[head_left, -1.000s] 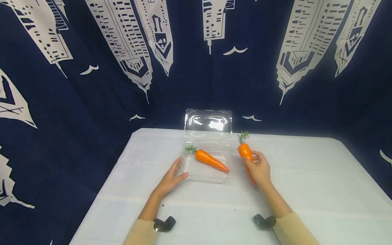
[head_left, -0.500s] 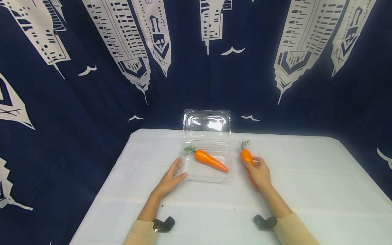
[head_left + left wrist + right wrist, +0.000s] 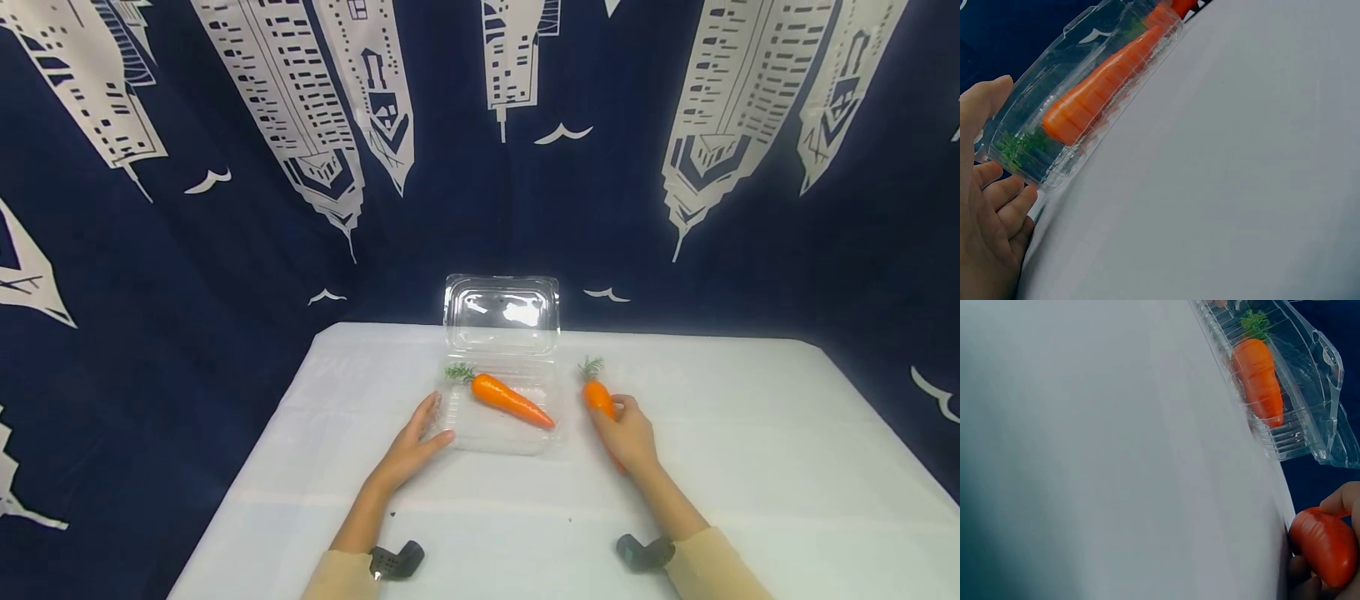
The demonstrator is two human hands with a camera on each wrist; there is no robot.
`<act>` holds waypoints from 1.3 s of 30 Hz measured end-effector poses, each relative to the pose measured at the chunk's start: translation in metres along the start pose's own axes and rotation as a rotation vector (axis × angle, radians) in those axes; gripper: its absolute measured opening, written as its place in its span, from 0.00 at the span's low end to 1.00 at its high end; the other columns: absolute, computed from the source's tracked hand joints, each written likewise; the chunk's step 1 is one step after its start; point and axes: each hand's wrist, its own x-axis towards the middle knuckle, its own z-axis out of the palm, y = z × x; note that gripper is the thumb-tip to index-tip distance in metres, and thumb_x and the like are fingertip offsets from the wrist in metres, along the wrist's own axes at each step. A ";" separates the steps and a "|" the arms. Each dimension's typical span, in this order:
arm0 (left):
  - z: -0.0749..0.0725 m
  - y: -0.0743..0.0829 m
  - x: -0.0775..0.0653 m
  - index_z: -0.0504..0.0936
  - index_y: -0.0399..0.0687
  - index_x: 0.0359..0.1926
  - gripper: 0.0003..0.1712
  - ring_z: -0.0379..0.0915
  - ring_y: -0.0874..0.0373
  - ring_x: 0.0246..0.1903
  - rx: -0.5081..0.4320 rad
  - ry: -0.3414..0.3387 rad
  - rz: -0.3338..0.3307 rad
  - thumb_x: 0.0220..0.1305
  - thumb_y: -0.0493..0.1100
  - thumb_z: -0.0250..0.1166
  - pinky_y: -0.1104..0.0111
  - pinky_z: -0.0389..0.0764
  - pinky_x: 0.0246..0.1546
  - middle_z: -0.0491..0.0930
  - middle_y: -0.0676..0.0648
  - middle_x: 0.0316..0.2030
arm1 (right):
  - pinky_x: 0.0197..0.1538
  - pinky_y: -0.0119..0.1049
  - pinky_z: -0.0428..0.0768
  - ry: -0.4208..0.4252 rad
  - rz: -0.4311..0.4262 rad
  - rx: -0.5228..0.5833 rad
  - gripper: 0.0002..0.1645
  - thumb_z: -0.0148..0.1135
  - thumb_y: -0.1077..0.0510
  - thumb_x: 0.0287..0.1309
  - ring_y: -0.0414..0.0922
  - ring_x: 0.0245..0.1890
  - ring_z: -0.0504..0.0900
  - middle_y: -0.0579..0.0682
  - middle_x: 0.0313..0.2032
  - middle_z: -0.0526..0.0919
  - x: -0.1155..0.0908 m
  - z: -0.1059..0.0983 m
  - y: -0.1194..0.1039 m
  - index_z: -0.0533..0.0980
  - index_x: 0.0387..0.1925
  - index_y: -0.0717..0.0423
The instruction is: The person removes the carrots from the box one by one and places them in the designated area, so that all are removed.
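Observation:
A clear plastic clamshell box (image 3: 487,437) lies on the table with its lid (image 3: 501,340) raised at the back. Inside rests an orange carrot (image 3: 510,402) with green leaves, slanting from back left to front right. My left hand (image 3: 408,450) is at the box's left side, thumb near the front corner; in the left wrist view the fingertips (image 3: 1025,199) are right at the box end. To the right of the box, my right hand (image 3: 628,433) grips a second carrot (image 3: 597,397) round its body, leaves pointing away from me. Part of that carrot is hidden behind the hand.
The table has a white cover (image 3: 750,433). Behind it hangs a dark blue cloth (image 3: 465,208) printed with white buildings. Each wrist wears a dark camera, such as the left one (image 3: 397,562). Tiny dark specks lie near the table's front.
My right hand has brought its carrot down and slightly towards me beside the box. The left hand keeps its place at the box. The head view has shifted slightly.

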 end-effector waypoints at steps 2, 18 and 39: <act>0.000 -0.001 -0.002 0.48 0.51 0.77 0.46 0.47 0.46 0.72 0.000 0.002 -0.002 0.67 0.51 0.63 0.50 0.49 0.71 0.50 0.45 0.75 | 0.49 0.54 0.78 0.001 -0.007 -0.028 0.36 0.53 0.47 0.67 0.61 0.46 0.78 0.73 0.53 0.75 -0.001 0.003 0.002 0.61 0.63 0.71; 0.002 -0.003 -0.001 0.48 0.50 0.77 0.47 0.47 0.45 0.73 -0.019 -0.001 0.005 0.66 0.51 0.63 0.49 0.48 0.71 0.49 0.45 0.75 | 0.41 0.51 0.80 0.025 -0.010 -0.144 0.35 0.56 0.50 0.63 0.57 0.36 0.77 0.71 0.45 0.77 -0.004 0.000 0.001 0.63 0.58 0.76; -0.001 -0.002 0.000 0.48 0.49 0.77 0.46 0.46 0.45 0.73 -0.003 -0.002 0.003 0.67 0.52 0.63 0.49 0.49 0.71 0.48 0.44 0.75 | 0.54 0.60 0.73 0.025 0.000 -0.148 0.43 0.56 0.46 0.62 0.64 0.47 0.74 0.74 0.50 0.71 0.001 -0.005 0.000 0.60 0.62 0.78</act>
